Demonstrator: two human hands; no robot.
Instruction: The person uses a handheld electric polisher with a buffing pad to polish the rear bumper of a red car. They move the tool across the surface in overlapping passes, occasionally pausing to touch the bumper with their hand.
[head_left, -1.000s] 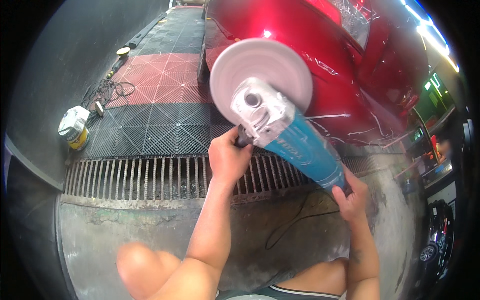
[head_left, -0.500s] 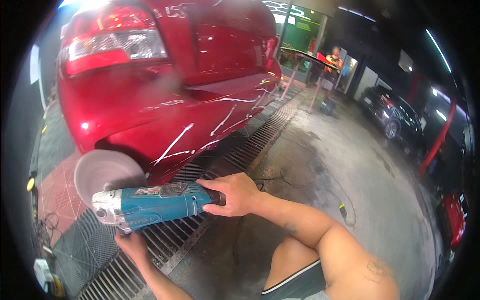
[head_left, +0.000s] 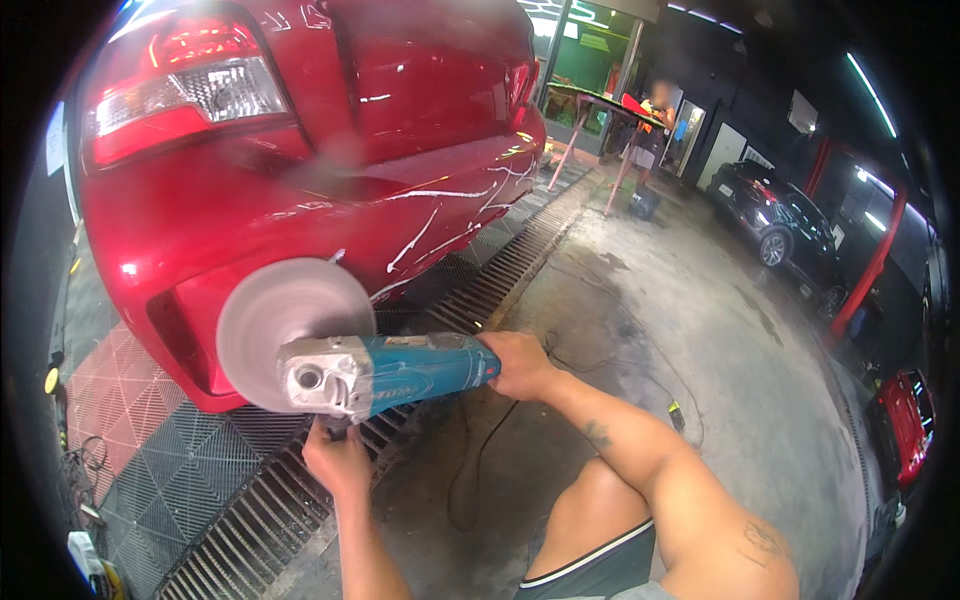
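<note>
A teal power polisher [head_left: 425,376] with a silver metal head is held in both my hands. Its round, pale pad [head_left: 258,335] looks blurred as if spinning. The pad lies against the lower corner of a red car's rear bumper [head_left: 245,215]. My right hand [head_left: 522,367] wraps round the back end of the body. Below the metal head, my left hand [head_left: 338,460] is closed on a dark part of the tool, mostly hidden by the fingers. White streaks [head_left: 412,245] run over the bumper to the right of the pad. A tail light [head_left: 190,95] sits above.
A slatted floor drain [head_left: 500,290] runs beside the car, with interlocking tiles [head_left: 170,475] under it. A cord [head_left: 487,440] trails over the concrete. Further back are a person [head_left: 655,125] at a stand, a dark car [head_left: 775,220] and a red post [head_left: 868,265].
Both hands have carried the polisher to the right along the bumper. The pad now covers where the nearest long white streak was. The view has also shifted a little.
</note>
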